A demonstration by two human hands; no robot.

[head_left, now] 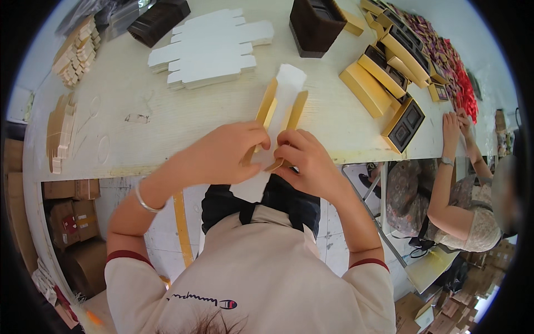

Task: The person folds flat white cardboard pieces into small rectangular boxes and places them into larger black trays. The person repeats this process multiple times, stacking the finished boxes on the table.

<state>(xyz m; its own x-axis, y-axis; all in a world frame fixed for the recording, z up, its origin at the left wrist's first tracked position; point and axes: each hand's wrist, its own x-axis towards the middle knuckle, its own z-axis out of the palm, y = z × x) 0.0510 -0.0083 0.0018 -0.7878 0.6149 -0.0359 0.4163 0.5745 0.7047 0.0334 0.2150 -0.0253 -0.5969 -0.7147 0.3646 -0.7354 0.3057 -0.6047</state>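
A partly folded carton (290,83), gold outside and white inside, lies at the table's front edge with its long side walls raised. On its left wall my left hand (239,150) closes with bent fingers. My right hand (303,164) pinches a gold flap at the carton's near right corner. The white near end of the carton sticks out over the edge toward my lap. Beyond my hands is a stack of flat white carton blanks (211,50). The fingertips of both hands partly hide the near flaps.
Dark brown plastic trays stand at the back, one stack (158,22) left and another (317,28) right. Gold boxes (367,89) with dark inserts are piled rightward. Folded card pieces (61,131) lie left. At far right a co-worker's hands (453,131) touch red wrappers (464,92).
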